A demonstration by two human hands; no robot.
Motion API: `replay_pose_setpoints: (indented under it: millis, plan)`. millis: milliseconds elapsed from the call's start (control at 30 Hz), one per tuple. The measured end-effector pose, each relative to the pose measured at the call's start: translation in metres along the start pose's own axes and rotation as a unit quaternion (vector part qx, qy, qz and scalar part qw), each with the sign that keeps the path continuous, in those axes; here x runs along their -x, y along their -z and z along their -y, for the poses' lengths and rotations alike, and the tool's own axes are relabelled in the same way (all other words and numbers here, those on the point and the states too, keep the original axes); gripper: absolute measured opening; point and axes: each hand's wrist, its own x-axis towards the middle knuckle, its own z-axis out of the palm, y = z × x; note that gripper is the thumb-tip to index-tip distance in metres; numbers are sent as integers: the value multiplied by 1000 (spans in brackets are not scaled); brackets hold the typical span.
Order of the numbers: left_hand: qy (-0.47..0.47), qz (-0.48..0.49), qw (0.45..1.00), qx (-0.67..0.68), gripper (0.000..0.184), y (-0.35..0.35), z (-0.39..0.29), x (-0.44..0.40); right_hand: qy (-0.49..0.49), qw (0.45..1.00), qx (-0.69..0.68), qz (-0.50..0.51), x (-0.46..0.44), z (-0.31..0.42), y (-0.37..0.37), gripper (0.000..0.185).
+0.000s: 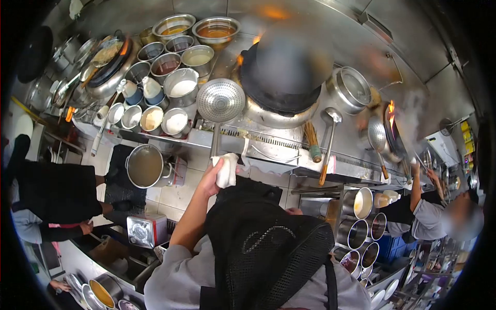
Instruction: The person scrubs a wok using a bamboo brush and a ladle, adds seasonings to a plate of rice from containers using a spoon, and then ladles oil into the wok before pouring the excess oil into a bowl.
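Observation:
My left hand (213,178) is closed around a folded white cloth (226,170), near the front edge of the stove. Just beyond it lies a large perforated skimmer (220,100), its handle running down toward the cloth; whether the hand also touches that handle I cannot tell. Only a sliver of my right hand (294,211) shows beside the black mesh cap, low in front of my body, with its fingers hidden. A black wok (281,98) sits on the burner ahead, partly blurred, and flame shows at its left rim. Right of it are a bamboo brush (312,140) and a ladle (330,139).
Metal pots of sauces (166,67) and seasoning bowls (153,119) crowd the stove's left side. A stockpot (144,165) stands lower left. At right, a co-worker (423,206) works by a flaming wok (393,132); another person (51,191) is at left. Steel containers (353,233) fill the right shelf.

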Motion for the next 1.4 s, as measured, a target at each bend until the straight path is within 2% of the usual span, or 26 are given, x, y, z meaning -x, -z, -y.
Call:
replay_pose_setpoints:
  millis: [33,67,133,167,267,333,400,433,567,633,833,867,933,1000,1067,1133,1167,1267,1333,1400]
  plan:
    - [-5,-23,999,21,55,9,2,11,8,1000,-15,11,0,17,-10,39]
    - [-6,-29,999,20,55,16,5,21,10,999,-35,21,-2,36,-16,39]
    - [-4,-111,993,-48,49,31,4,49,-3,994,-105,44,5,77,-35,35]
    - [4,-111,992,-59,47,35,0,58,-19,984,-168,54,8,94,-38,32]
    - [-2,-109,988,-109,47,46,-2,77,6,975,-209,68,17,107,-65,33]
    - [-5,-112,986,-126,46,48,0,83,11,978,-198,65,24,97,-82,33]
    - [-9,-110,984,-143,46,52,4,83,69,994,-74,37,34,84,-92,33]
    - [-25,-111,978,-175,46,56,9,79,64,994,-82,34,47,83,-90,33]
    - [-48,-112,962,-245,45,49,19,67,-28,989,-137,43,70,50,-83,32]
    - [-17,-104,968,-228,43,29,15,65,-74,978,-194,29,76,28,-86,30]
    - [41,-95,975,-198,50,-12,22,50,-93,983,-157,25,85,3,-86,31]
    - [58,-105,976,-183,53,-18,21,47,-91,982,-165,24,84,-1,-91,31]
    - [77,-78,973,-205,57,-31,17,39,-7,998,-48,-43,65,-25,-112,34]
    - [69,-73,982,-159,58,-47,18,25,19,998,-29,-58,54,-44,-123,35]
    - [69,-69,980,-172,60,-64,15,8,46,996,-10,-71,49,-39,-115,36]
    - [64,-54,990,-109,64,-75,15,-17,-82,990,-112,26,50,-35,-98,34]
    - [65,-50,990,-111,67,-74,16,-34,-129,962,-235,61,43,-40,-96,31]
    - [96,-59,988,-108,66,-106,10,-79,-133,940,-314,31,9,-57,-83,28]
    - [100,-60,986,-117,68,-112,14,-121,-96,940,-327,1,-29,-69,-72,28]
    - [76,-127,981,-124,72,-132,21,-157,-81,910,-403,-41,-57,-64,-44,31]
